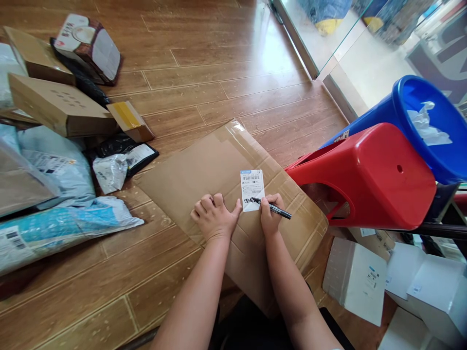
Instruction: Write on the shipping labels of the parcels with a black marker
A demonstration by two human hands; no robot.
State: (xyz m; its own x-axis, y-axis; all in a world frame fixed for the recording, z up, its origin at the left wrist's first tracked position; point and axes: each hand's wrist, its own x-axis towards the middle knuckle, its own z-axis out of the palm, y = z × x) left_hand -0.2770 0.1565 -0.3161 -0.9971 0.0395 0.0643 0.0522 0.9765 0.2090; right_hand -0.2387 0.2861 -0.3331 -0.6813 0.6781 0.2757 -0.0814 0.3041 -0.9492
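Brown cardboard box [204, 170] sits mid-scene in the head view, white label [251, 183] on top. Right hand [270, 215] has its fingers pinched round a black marker [281, 211], tip at the scrawl on the label; left hand [217, 218] rests on the box just left of it, fingers spread and bent, gripping nothing. Red stool [390, 180] crowds the box's right side (can't tell if they touch), blue bin [383, 111] beyond it. White boxes [355, 279] sit near right, parcels [69, 223] clutter the left, glass panel [310, 29] far right.
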